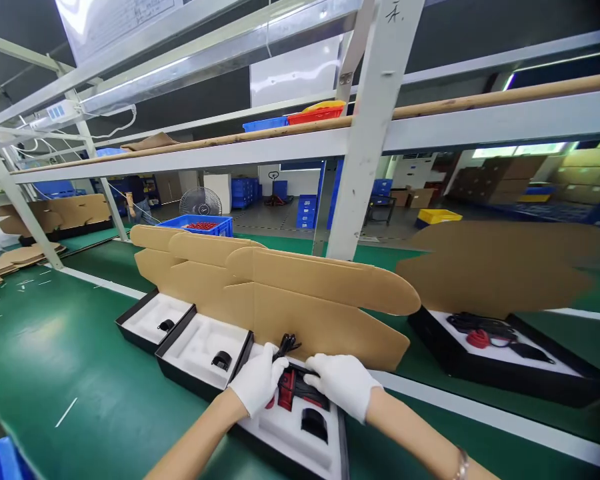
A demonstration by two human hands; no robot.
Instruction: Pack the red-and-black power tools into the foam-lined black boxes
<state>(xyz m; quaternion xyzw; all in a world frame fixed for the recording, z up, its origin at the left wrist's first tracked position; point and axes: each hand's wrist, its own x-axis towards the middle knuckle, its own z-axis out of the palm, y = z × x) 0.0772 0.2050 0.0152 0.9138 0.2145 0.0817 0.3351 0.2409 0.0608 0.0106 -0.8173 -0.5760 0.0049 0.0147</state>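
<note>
An open black box with a white foam insert lies in front of me, its brown cardboard lid raised behind. In its foam sit a red and black device and a curved black piece. My left hand, in a white glove, is closed with its fingertips on a bundled black cable at the box's back edge. Also gloved, my right hand bends its fingers over the device's dark right part; what they grip is partly hidden.
Two similar open boxes stand touching on the left, each with a small black piece. Another open box at right holds a cable and red and black parts. A white shelf post rises behind the green table.
</note>
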